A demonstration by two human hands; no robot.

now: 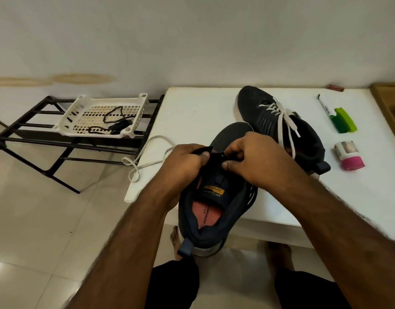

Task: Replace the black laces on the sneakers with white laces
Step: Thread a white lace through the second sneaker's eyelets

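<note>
— So, how many sneakers?

— Two, both dark with a knit-looking upper and a pale sole. The far sneaker (281, 128) lies on the white tabletop (192, 108) and already has a flat white lace tied in a bow (281, 114). The near sneaker (216, 208) hangs half over the tabletop's front edge, heel toward the person, with a pinkish insole and a yellow label on the tongue.

— And the hands?

— Two, both closed on the near sneaker. The left hand (183, 161) grips the upper edge by the tongue, thumb pressed on the dark fabric. The right hand (250, 157) pinches something at the eyelets; what it pinches is too dark to tell.

— Any loose laces?

— One loose white lace (145, 157), flat and woven, loops off the tabletop's left edge. Black laces (116, 123), round and cord-like, lie tangled in one white perforated plastic basket (85, 108); their number I cannot tell. The basket sits on a black metal-bar rack (25, 134) on the glossy tiled floor.

— Anything else?

— One marker (324, 108), a green plastic piece (345, 120) touching it, one small jar with a pink cap (350, 158), and a small red item (335, 87) at the far edge.
</note>
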